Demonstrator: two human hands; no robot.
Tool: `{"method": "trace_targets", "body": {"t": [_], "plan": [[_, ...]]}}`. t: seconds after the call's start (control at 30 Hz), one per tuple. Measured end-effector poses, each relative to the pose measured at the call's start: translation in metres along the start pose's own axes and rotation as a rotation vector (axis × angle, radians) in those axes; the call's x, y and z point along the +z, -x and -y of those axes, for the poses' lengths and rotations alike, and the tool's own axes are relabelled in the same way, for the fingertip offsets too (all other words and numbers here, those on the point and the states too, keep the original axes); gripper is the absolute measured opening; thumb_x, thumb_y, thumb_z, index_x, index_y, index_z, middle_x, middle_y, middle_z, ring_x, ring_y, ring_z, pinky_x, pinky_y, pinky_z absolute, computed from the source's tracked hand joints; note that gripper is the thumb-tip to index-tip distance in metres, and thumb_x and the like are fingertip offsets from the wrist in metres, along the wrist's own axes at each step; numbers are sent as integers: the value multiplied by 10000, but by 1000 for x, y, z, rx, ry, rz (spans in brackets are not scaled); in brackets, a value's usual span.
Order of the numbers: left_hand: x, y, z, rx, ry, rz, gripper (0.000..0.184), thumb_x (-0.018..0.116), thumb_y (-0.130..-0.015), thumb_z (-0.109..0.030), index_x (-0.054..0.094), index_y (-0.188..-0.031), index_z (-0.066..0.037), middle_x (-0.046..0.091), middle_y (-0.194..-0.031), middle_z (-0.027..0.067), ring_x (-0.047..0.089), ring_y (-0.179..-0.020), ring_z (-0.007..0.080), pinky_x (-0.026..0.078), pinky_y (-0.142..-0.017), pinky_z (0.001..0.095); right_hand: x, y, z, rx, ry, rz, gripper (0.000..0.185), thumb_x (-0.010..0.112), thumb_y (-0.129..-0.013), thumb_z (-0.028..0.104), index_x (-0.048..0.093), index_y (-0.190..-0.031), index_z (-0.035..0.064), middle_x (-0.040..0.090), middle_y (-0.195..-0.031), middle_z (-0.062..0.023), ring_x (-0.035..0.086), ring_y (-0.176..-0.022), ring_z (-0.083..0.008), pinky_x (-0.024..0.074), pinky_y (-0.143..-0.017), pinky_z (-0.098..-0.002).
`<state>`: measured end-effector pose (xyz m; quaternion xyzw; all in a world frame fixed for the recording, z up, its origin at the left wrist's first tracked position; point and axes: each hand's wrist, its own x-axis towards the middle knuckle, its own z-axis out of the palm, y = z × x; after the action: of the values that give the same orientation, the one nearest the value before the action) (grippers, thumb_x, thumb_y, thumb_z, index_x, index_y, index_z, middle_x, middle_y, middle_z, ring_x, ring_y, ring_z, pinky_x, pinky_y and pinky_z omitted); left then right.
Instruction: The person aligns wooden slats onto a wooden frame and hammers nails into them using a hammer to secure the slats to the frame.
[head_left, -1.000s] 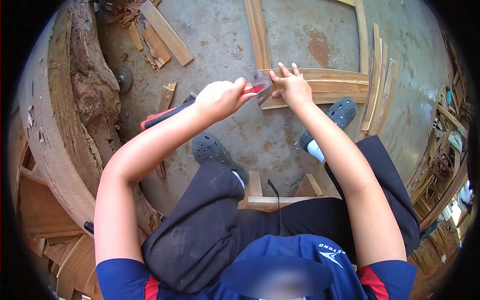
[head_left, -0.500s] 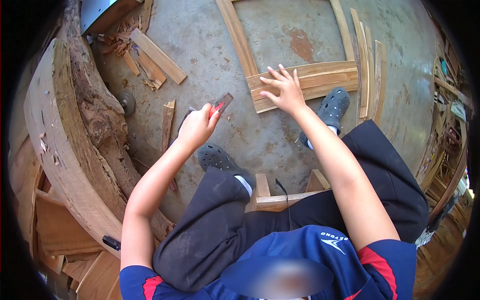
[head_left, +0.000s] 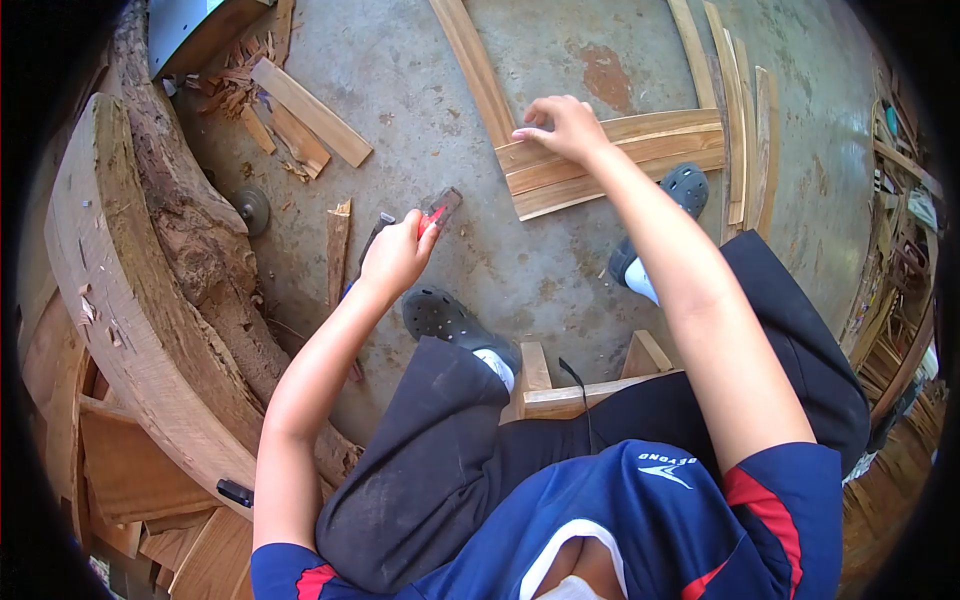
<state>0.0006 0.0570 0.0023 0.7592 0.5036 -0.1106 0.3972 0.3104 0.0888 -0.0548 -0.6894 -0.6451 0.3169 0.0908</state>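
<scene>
A tool with red parts and a dark metal end (head_left: 442, 206) is gripped by my left hand (head_left: 395, 255), above the concrete floor; its exact kind is unclear, and a black part shows behind my fingers. My right hand (head_left: 565, 130) is over the left corner of a wooden frame (head_left: 620, 160) lying on the floor. Its fingers are curled, thumb and forefinger close together near the joint with the long side rail (head_left: 475, 75). Whatever they may be pinching is too small to make out. The near end of the frame is built of several strips side by side.
Thin wood strips (head_left: 738, 130) lie right of the frame. Short boards (head_left: 310, 110) and shavings (head_left: 240, 78) lie at upper left, near a metal-sided box (head_left: 190, 35). A thick log slab (head_left: 130, 270) stands along my left. My clogs (head_left: 445, 315) flank the work, with a small wooden piece (head_left: 565, 398) between my legs.
My right hand has gone from spread fingers on the frame to curled fingers at its left corner. My left hand keeps its grip on the tool, nearly unmoved.
</scene>
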Motion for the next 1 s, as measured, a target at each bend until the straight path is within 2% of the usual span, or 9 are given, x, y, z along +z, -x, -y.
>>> {"method": "trace_targets", "body": {"t": [0.03,0.1,0.17,0.27,0.33,0.47,0.53,0.73,1.0], "plan": [[0,0,0,-3,5,3,318,518,-919,-327,497,-883,-12,607,-718,259,608,-717,438,482,-631,514,-9,-3,2,0,2,6,415,730,-684,545,673,-829,160,659,-852,-15,595,-937,-211,420,-855,-370],[0,0,2,3,5,17,318,519,-918,-327,496,-883,-12,606,-718,259,608,-719,439,481,-634,515,-24,-8,4,226,113,273,445,762,-638,549,693,-855,166,679,-898,-12,615,-935,-203,416,-880,-356],[0,-1,3,6,4,18,315,519,-919,-327,496,-886,-15,607,-720,258,607,-722,439,481,-638,516,-29,-11,3,261,109,328,470,778,-615,553,704,-876,170,687,-942,-23,626,-950,-205,410,-909,-380],[-3,-1,3,26,-13,3,313,521,-917,-329,495,-887,-18,608,-724,257,606,-725,440,478,-638,516,-24,-18,0,368,65,472,458,764,-653,548,714,-912,174,689,-980,-43,625,-983,-198,385,-947,-440],[-6,-3,0,16,13,19,311,522,-917,-332,498,-893,-23,608,-728,255,605,-727,440,478,-636,512,-20,-20,7,377,121,524,432,710,-738,537,707,-991,187,676,-1068,-48,599,-1064,-201,344,-987,-492],[-15,-9,-9,8,21,55,296,535,-909,-317,496,-896,-24,607,-723,248,605,-722,436,474,-631,508,-19,-18,19,400,195,581,412,626,-824,522,682,-1083,207,649,-1148,-40,549,-1152,-214,309,-1015,-485],[-19,-13,-16,101,83,38,276,548,-899,-294,487,-905,-25,605,-713,240,604,-713,431,469,-626,508,-16,-20,18,408,214,647,410,567,-865,522,658,-1139,230,621,-1204,-29,502,-1200,-236,276,-1028,-469],[-23,-33,-38,217,106,42,267,548,-896,-274,464,-925,-22,605,-705,234,602,-705,432,463,-618,514,-12,-10,12,349,188,590,373,525,-890,525,656,-1144,284,621,-1198,-23,460,-1206,-257,242,-1029,-442],[-24,-39,-56,320,79,-12,262,542,-908,-273,449,-959,-33,601,-686,220,607,-679,411,470,-592,493,-7,-3,7,297,204,533,382,501,-894,538,655,-1143,293,634,-1166,-8,435,-1197,-260,225,-1016,-435]]}}
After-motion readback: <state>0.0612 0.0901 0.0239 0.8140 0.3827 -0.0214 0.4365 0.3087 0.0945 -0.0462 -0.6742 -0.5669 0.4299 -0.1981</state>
